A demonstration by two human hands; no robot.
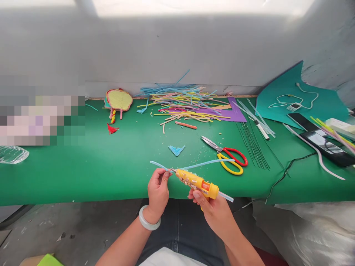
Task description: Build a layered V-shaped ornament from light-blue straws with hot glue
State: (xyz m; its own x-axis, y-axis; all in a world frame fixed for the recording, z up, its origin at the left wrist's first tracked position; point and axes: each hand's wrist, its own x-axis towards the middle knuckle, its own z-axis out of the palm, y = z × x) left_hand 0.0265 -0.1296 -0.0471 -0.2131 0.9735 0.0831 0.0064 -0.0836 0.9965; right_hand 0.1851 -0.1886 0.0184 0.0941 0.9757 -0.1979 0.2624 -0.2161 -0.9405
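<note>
Near the front edge of the table, my left hand (158, 191) pinches a light blue pipe cleaner (206, 163) between thumb and fingertips. The blue strip runs out to both sides of that pinch, and its long right part passes behind the glue gun. My right hand (215, 211) is wrapped around a yellow hot glue gun (194, 180), a glue stick (226, 196) poking out of its back. The gun's nozzle meets the strip right beside my left fingertips. Just beyond lies a small blue V-shaped piece (176, 150) made of short strips.
Scissors (222, 149) with red and yellow handles lie open to the right. A pile of coloured pipe cleaners (183, 99) is at the back, beside a fan-shaped craft (119, 100) with a red tassel. Thin green wires (253, 147), a marker (261, 130) and a black cord (288, 168) are on the right.
</note>
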